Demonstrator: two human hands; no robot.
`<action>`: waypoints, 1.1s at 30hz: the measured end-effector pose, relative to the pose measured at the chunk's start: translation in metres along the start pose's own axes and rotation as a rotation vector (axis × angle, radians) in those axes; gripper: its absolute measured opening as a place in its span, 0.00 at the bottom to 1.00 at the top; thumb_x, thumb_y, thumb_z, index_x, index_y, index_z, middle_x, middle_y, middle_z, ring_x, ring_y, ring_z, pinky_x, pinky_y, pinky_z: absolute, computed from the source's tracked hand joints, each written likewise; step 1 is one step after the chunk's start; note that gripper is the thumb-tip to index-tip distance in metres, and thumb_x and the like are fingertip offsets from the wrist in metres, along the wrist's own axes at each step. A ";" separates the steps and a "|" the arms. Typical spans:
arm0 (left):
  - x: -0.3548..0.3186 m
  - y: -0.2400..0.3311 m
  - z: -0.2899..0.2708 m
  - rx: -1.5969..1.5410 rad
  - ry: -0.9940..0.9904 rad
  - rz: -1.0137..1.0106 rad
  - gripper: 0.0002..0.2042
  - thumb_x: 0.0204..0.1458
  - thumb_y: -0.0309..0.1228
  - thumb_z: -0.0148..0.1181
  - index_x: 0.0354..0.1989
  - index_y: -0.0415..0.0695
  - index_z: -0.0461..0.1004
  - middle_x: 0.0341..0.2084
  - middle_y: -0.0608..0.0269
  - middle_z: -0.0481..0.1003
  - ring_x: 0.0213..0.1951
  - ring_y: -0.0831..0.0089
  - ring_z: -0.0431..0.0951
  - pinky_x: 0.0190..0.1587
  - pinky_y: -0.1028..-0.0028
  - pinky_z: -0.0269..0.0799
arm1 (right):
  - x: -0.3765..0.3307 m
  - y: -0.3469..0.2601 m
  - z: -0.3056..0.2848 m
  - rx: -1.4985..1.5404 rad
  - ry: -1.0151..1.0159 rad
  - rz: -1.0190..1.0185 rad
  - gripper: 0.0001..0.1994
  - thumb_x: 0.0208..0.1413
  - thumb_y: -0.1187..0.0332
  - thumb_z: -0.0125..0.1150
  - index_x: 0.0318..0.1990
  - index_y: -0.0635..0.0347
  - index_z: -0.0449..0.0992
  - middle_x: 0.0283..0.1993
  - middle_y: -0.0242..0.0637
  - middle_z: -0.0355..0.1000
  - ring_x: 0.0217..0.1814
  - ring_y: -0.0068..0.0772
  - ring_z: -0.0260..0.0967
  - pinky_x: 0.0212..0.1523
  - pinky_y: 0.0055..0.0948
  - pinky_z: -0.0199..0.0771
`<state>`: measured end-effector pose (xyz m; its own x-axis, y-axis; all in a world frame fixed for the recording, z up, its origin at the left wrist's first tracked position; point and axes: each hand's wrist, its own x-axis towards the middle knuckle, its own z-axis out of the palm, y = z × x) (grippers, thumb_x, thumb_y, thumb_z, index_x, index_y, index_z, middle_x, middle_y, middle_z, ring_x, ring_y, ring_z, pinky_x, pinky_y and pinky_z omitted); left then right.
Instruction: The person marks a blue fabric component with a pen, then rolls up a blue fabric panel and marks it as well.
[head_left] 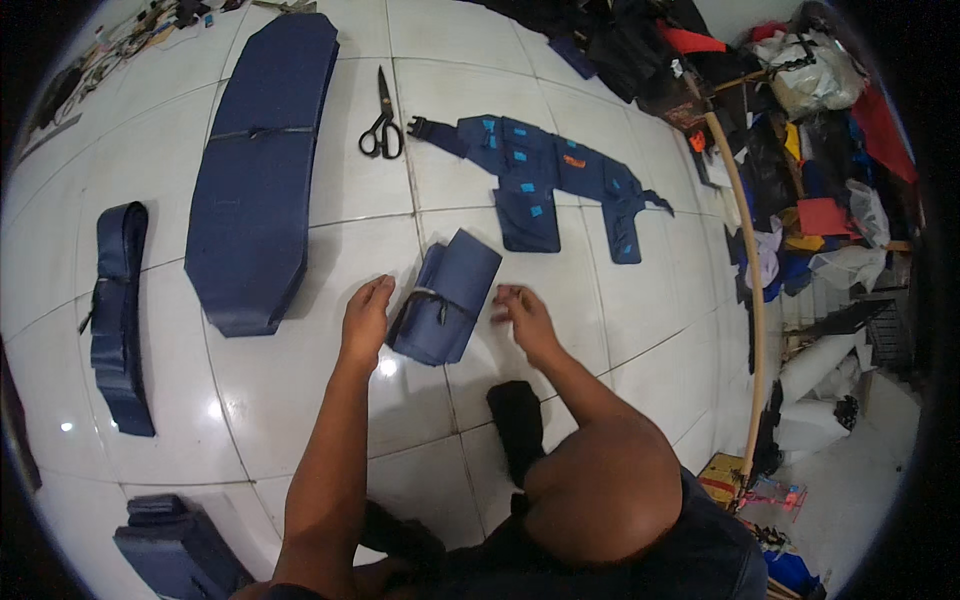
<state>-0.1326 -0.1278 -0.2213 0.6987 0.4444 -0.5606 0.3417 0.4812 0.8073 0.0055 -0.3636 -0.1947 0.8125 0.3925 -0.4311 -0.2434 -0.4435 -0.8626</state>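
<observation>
The person sits on the white tiled floor (pixel 300 400), and a small bundle (pixel 447 297) of dark blue cloth pieces, tied across its middle with a thin dark band, lies on the tiles between the two hands. The left hand (pixel 366 318) rests flat against the left edge of the bundle, fingers stretched and open — it holds nothing, it only touches. The right hand (pixel 522 315) is just to the right of the bundle, fingers loosely curled and a little blurred; it seems empty and does not touch the cloth.

To handle this bundle well, I would judge that both hands should press it from the two sides together, so the pieces stay aligned under the band and do not slide out at the lower end, where the stack looks thicker.

Beyond the bundle lie black scissors (pixel 381 120), closed, and to their right a blue vest (pixel 545 180) spread flat with small light-blue and orange tags. Left of the bundle is a long pad stack (pixel 258 170), also tied with a band, and further left a folded strap (pixel 118 310).

Containers: none is open near the bundle. Far to the right there are plastic bags (pixel 810 70) stuffed with cloth scraps — what is inside exactly, I cannot tell.
</observation>
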 end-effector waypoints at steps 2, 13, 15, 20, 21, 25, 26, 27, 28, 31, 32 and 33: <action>-0.010 0.007 0.002 0.074 0.045 0.023 0.31 0.60 0.46 0.58 0.63 0.30 0.67 0.59 0.43 0.72 0.61 0.58 0.71 0.64 0.69 0.61 | 0.013 -0.014 0.000 -0.180 0.080 -0.141 0.26 0.67 0.55 0.55 0.62 0.68 0.68 0.47 0.43 0.73 0.48 0.39 0.75 0.51 0.35 0.73; -0.058 -0.031 0.044 0.217 0.099 0.177 0.45 0.48 0.42 0.73 0.64 0.21 0.57 0.59 0.34 0.64 0.59 0.53 0.71 0.60 0.65 0.70 | 0.062 -0.051 0.004 -0.342 -0.370 -0.272 0.41 0.53 0.50 0.71 0.68 0.64 0.62 0.60 0.56 0.71 0.60 0.46 0.72 0.60 0.37 0.71; -0.060 -0.034 0.041 0.299 0.058 0.109 0.51 0.50 0.42 0.73 0.72 0.31 0.43 0.64 0.34 0.58 0.63 0.53 0.67 0.63 0.62 0.68 | 0.067 -0.045 0.003 -0.344 -0.377 -0.302 0.41 0.53 0.53 0.73 0.69 0.63 0.62 0.60 0.55 0.71 0.60 0.46 0.72 0.60 0.36 0.71; -0.072 -0.019 0.045 0.405 -0.008 0.066 0.50 0.51 0.44 0.71 0.72 0.31 0.45 0.65 0.36 0.58 0.66 0.52 0.63 0.67 0.60 0.62 | 0.070 -0.038 -0.005 -0.233 -0.488 -0.291 0.41 0.53 0.55 0.74 0.70 0.62 0.59 0.61 0.55 0.71 0.62 0.45 0.71 0.62 0.37 0.69; -0.073 -0.008 0.046 0.453 -0.025 0.062 0.49 0.52 0.46 0.70 0.72 0.31 0.46 0.66 0.36 0.58 0.66 0.51 0.63 0.68 0.60 0.60 | 0.072 -0.038 -0.006 -0.243 -0.467 -0.301 0.41 0.53 0.56 0.74 0.70 0.62 0.59 0.61 0.55 0.71 0.62 0.46 0.71 0.63 0.37 0.69; -0.060 0.014 0.035 0.231 0.024 -0.112 0.49 0.54 0.55 0.62 0.72 0.30 0.49 0.67 0.35 0.58 0.69 0.49 0.58 0.71 0.61 0.50 | 0.081 -0.038 -0.012 -0.099 -0.517 -0.160 0.52 0.53 0.40 0.69 0.76 0.55 0.46 0.68 0.68 0.57 0.71 0.58 0.58 0.68 0.43 0.62; -0.052 0.018 0.035 0.248 -0.013 -0.115 0.50 0.53 0.58 0.61 0.72 0.29 0.48 0.68 0.32 0.57 0.70 0.48 0.58 0.71 0.61 0.50 | 0.093 -0.021 -0.016 -0.015 -0.471 -0.089 0.53 0.52 0.40 0.69 0.74 0.62 0.47 0.68 0.68 0.57 0.71 0.55 0.60 0.67 0.41 0.64; -0.045 0.015 0.027 0.247 -0.019 -0.148 0.50 0.54 0.58 0.61 0.72 0.28 0.48 0.67 0.32 0.58 0.69 0.48 0.59 0.71 0.61 0.51 | 0.088 -0.023 -0.013 -0.020 -0.466 -0.048 0.53 0.52 0.39 0.68 0.73 0.66 0.48 0.68 0.67 0.58 0.71 0.53 0.60 0.67 0.41 0.64; -0.041 0.022 0.031 0.276 -0.050 -0.169 0.51 0.54 0.58 0.61 0.72 0.28 0.48 0.67 0.32 0.57 0.70 0.48 0.58 0.71 0.61 0.52 | 0.079 -0.026 -0.014 -0.026 -0.448 -0.007 0.53 0.52 0.39 0.68 0.72 0.70 0.49 0.67 0.66 0.59 0.71 0.51 0.60 0.67 0.41 0.64; -0.031 0.036 0.040 0.369 -0.087 -0.157 0.47 0.54 0.57 0.60 0.69 0.27 0.54 0.64 0.34 0.64 0.65 0.51 0.66 0.66 0.62 0.61 | 0.050 -0.001 -0.004 0.107 -0.400 0.075 0.50 0.54 0.38 0.65 0.68 0.75 0.55 0.63 0.64 0.64 0.67 0.48 0.64 0.66 0.41 0.64; -0.025 0.041 0.045 0.388 -0.142 -0.152 0.46 0.55 0.57 0.60 0.67 0.27 0.57 0.61 0.35 0.66 0.62 0.52 0.69 0.63 0.62 0.64 | 0.040 0.017 0.004 0.156 -0.366 0.076 0.48 0.56 0.37 0.62 0.67 0.74 0.57 0.62 0.63 0.67 0.65 0.49 0.67 0.66 0.42 0.64; -0.020 0.044 0.050 0.406 -0.198 -0.152 0.44 0.55 0.57 0.60 0.65 0.26 0.60 0.58 0.36 0.69 0.59 0.54 0.71 0.60 0.63 0.67 | 0.031 0.029 0.012 0.186 -0.374 0.021 0.46 0.58 0.37 0.60 0.67 0.74 0.57 0.62 0.62 0.67 0.64 0.50 0.67 0.66 0.42 0.63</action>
<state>-0.1000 -0.1532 -0.1650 0.7150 0.2203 -0.6635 0.6395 0.1775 0.7480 0.0171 -0.3551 -0.2358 0.5665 0.6654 -0.4861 -0.3776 -0.3148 -0.8708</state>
